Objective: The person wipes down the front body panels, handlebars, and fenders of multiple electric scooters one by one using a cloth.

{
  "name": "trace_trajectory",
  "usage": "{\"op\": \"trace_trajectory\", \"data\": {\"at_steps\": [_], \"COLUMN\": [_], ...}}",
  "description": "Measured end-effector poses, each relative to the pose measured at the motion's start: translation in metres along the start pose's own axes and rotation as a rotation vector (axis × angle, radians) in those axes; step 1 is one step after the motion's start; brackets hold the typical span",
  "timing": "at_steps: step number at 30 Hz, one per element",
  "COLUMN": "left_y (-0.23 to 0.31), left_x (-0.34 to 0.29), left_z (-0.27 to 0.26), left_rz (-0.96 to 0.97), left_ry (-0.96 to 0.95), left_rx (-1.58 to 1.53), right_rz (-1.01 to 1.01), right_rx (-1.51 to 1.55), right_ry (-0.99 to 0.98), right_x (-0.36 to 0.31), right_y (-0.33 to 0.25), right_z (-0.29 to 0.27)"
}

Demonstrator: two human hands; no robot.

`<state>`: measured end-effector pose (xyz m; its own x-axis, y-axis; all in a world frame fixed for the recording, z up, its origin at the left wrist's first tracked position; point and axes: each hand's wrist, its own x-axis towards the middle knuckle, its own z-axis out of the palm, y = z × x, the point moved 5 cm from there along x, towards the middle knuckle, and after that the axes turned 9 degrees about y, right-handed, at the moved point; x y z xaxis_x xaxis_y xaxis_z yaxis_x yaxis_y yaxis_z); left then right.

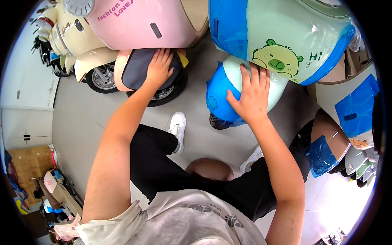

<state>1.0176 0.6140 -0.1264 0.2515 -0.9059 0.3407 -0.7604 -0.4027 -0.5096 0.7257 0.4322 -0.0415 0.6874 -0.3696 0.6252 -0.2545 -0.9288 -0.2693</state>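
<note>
My left hand (159,69) lies with fingers stretched out on a dark grey sheet (138,70). That sheet covers much of the front fender of a pink scooter (134,25). A small yellow piece (182,59) shows just beyond my fingers; what it belongs to is unclear. My right hand (254,94) rests with fingers apart on the rounded front fender (234,73) of a pale green scooter (281,24). Blue film (219,90) wraps the left part of that fender, beside my thumb. My right fingertips reach up under the scooter's front panel, which carries a cartoon animal face.
A brown round stool (210,169) is between my legs. Cream scooters (83,34) stand at the far left, and another scooter with blue film (357,106) at the right. Cardboard (30,167) leans by the left wall. Grey floor (81,130) lies between.
</note>
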Motion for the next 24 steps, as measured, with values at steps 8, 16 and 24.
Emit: {"op": "trace_trajectory", "data": {"at_steps": [8, 16, 24], "left_y": [0.022, 0.025, 0.020], "left_x": [0.038, 0.047, 0.033], "left_z": [0.026, 0.052, 0.019], "left_rz": [0.003, -0.058, 0.001], "left_ry": [-0.229, -0.359, -0.247], "left_rx": [0.148, 0.141, 0.144], "right_rz": [0.022, 0.014, 0.008], "right_rx": [0.006, 0.006, 0.008], "right_ry": [-0.001, -0.008, -0.025], "right_x": [0.001, 0.001, -0.001], "right_y": [-0.002, -0.001, 0.001], "right_z": [0.002, 0.002, 0.000]}}
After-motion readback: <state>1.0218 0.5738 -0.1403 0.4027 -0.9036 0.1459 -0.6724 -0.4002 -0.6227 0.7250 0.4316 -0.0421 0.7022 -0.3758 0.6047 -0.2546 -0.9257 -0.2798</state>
